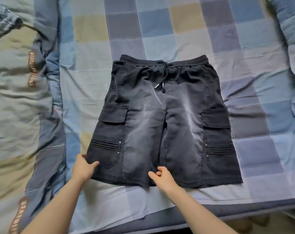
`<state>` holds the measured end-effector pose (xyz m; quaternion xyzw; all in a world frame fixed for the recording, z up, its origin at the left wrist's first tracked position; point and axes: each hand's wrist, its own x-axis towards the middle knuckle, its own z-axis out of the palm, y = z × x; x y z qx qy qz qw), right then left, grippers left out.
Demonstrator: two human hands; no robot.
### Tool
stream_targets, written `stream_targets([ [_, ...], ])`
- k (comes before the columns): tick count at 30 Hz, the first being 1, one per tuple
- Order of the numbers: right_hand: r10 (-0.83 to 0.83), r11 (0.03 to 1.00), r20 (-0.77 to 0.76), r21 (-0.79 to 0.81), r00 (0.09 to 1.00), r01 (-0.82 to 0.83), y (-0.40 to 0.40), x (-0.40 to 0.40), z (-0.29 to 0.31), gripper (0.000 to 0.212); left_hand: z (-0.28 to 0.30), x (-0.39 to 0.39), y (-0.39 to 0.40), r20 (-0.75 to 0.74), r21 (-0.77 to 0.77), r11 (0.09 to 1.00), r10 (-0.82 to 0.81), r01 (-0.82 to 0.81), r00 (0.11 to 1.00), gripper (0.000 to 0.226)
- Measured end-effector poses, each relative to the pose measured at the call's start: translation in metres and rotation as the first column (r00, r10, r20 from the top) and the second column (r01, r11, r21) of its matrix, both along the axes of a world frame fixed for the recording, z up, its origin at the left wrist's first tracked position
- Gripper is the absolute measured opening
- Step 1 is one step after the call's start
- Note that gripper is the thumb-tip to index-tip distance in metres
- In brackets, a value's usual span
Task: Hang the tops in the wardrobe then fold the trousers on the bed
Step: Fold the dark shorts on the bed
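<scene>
Lying flat in the middle of the bed (202, 39), the black cargo shorts (162, 119) have the waistband on the far side and the leg hems on the near side; the left hand (83, 166) pinches the outer corner of one hem, thumb on top; the right hand (163, 178) rests at the inner hem with fingers curled, but I cannot tell if it grips cloth; a crumpled duvet (20, 98) lies beside.

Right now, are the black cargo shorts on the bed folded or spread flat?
Spread flat, unfolded: the black cargo shorts show both legs, both side pockets and the full waistband. The left hand grips the hem corner.
</scene>
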<state>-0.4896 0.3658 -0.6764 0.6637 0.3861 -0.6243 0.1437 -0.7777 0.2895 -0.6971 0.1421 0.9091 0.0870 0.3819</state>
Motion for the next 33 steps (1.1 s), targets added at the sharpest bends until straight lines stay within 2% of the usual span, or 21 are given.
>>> stream_targets([
  [4, 0.042, 0.997, 0.103, 0.057, 0.994, -0.048, -0.003, -0.014, -0.013, 0.052, 0.007, -0.002, -0.011, 0.162, 0.084, 0.993, 0.072, -0.087, 0.984, 0.018],
  [7, 0.106, 0.982, 0.256, 0.123, 0.961, -0.141, -0.012, -0.016, -0.009, 0.052, 0.025, -0.012, -0.029, 0.287, 0.086, 0.992, 0.064, -0.093, 0.956, 0.015],
  [10, 0.050, 0.979, 0.360, 0.166, 0.932, -0.117, -0.020, -0.009, -0.006, 0.051, 0.045, -0.029, -0.052, 0.303, 0.054, 0.998, 0.014, -0.032, 0.953, 0.007],
  [12, 0.005, 0.981, 0.306, 0.183, 0.952, -0.064, -0.024, -0.003, -0.009, 0.043, 0.053, -0.034, -0.066, 0.347, -0.027, 0.999, 0.040, -0.033, 0.937, 0.003],
  [15, -0.119, 0.991, 0.153, 0.087, 0.981, 0.107, -0.026, 0.001, -0.010, 0.013, 0.050, -0.030, -0.085, 0.228, -0.138, 0.990, 0.046, -0.014, 0.972, 0.015],
  [17, -0.255, 0.966, 0.106, -0.026, 0.961, 0.259, -0.028, 0.013, -0.008, 0.018, 0.046, -0.016, -0.093, 0.238, -0.170, 0.981, 0.129, -0.090, 0.963, 0.024],
  [19, -0.435, 0.892, 0.139, -0.069, 0.889, 0.447, -0.025, 0.036, -0.004, 0.016, 0.038, 0.013, -0.096, 0.384, -0.224, 0.950, 0.290, -0.216, 0.877, 0.027],
  [21, -0.611, 0.776, 0.183, -0.055, 0.771, 0.628, -0.018, 0.069, -0.001, 0.011, 0.034, 0.050, -0.090, 0.548, -0.303, 0.914, 0.399, -0.271, 0.735, 0.018],
  [23, -0.714, 0.677, 0.212, -0.032, 0.667, 0.735, -0.008, 0.104, 0.000, 0.015, 0.029, 0.087, -0.075, 0.656, -0.296, 0.886, 0.460, -0.357, 0.598, 0.014],
  [26, -0.830, 0.535, 0.191, 0.006, 0.524, 0.845, 0.015, 0.149, 0.000, 0.011, 0.023, 0.142, -0.042, 0.727, -0.249, 0.791, 0.534, -0.559, 0.431, 0.023],
  [28, -0.890, 0.437, 0.148, 0.011, 0.431, 0.899, 0.032, 0.176, -0.003, 0.022, 0.023, 0.177, -0.019, 0.728, -0.239, 0.729, 0.572, -0.641, 0.379, 0.020],
  [30, -0.929, 0.355, 0.116, 0.029, 0.350, 0.934, 0.049, 0.194, -0.005, 0.040, 0.023, 0.207, -0.001, 0.717, -0.213, 0.737, 0.564, -0.642, 0.410, 0.018],
  [31, -0.946, 0.315, 0.096, 0.040, 0.310, 0.948, 0.057, 0.200, -0.007, 0.048, 0.021, 0.220, 0.006, 0.685, -0.169, 0.776, 0.536, -0.608, 0.493, 0.022],
  [33, -0.966, 0.254, 0.055, 0.025, 0.252, 0.967, 0.071, 0.207, -0.009, 0.054, 0.016, 0.243, 0.016, 0.508, -0.034, 0.919, 0.353, -0.392, 0.785, 0.040],
])
